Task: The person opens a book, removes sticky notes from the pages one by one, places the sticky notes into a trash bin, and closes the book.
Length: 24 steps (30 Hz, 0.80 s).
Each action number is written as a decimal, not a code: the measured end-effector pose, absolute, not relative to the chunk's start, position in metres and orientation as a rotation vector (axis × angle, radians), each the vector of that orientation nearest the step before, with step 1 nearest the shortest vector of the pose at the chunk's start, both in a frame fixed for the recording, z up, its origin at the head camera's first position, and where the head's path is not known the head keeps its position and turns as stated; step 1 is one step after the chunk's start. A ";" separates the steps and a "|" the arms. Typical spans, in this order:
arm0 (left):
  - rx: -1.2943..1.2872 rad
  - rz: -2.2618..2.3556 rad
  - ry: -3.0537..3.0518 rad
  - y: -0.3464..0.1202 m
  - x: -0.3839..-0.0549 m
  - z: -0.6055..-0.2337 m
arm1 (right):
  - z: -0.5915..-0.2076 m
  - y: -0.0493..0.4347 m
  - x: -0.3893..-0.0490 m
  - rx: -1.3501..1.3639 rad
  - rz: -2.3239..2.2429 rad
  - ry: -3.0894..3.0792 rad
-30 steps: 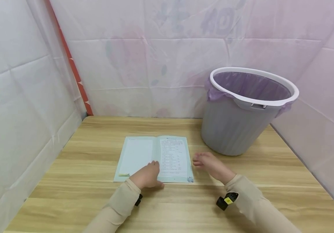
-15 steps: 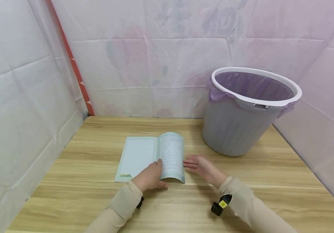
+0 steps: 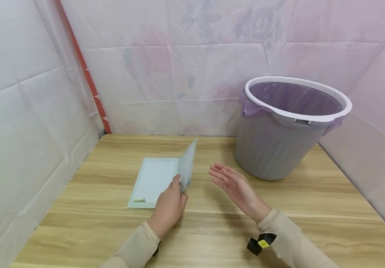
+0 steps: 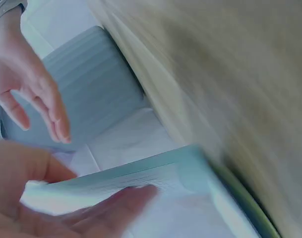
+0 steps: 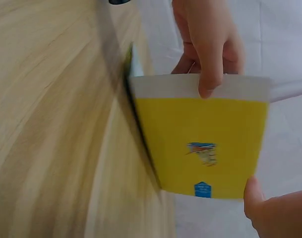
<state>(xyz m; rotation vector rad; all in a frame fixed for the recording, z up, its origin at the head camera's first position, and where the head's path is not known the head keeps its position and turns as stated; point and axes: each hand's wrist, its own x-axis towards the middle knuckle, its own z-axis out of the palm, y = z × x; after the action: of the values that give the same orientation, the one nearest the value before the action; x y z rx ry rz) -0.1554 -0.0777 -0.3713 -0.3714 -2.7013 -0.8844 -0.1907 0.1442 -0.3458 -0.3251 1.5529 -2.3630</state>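
On the wooden table lies a thin booklet [image 3: 155, 182], its left half flat with pale green borders and its right half standing up. My left hand [image 3: 169, 206] pinches the raised half near its lower edge. The thumb is on the outer cover and the fingers are on the printed page, as the left wrist view shows. In the right wrist view the outer side shows as a yellow cover [image 5: 220, 129] with a small picture and a blue mark. My right hand [image 3: 240, 191] is held up to the right of the booklet, apart from it, fingers straight.
A grey trash bin [image 3: 269, 145] with a white rim and purple liner stands at the table's back right. White, pinkish sheeting [image 3: 138, 82] hangs behind and on both sides. The wooden tabletop [image 3: 95, 223] extends around the booklet.
The booklet's right half lay flat, curled up, and now stands upright. My left hand went from resting on the page to pinching it; my right hand neared the edge, then drew back.
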 end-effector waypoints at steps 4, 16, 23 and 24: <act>-0.241 -1.089 -2.550 -0.081 -0.153 -0.365 | -0.342 0.146 -0.187 -0.450 -2.396 1.514; -0.023 -0.946 -2.346 -0.132 -0.147 -0.351 | -0.351 0.156 -0.186 -0.430 -2.410 1.561; 0.021 -0.496 -2.656 -0.145 -0.146 -0.360 | -0.352 0.159 -0.186 -0.384 -2.406 1.581; 0.015 -0.448 -2.718 -0.144 -0.147 -0.362 | -0.352 0.159 -0.186 -0.376 -2.409 1.579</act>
<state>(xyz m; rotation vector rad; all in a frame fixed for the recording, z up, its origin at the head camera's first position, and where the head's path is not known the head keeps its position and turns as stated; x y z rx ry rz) -0.1468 -0.1441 -0.3617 0.0153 -2.7184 -0.4478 -0.1864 0.1588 -0.3518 -0.3760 1.5788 -2.4092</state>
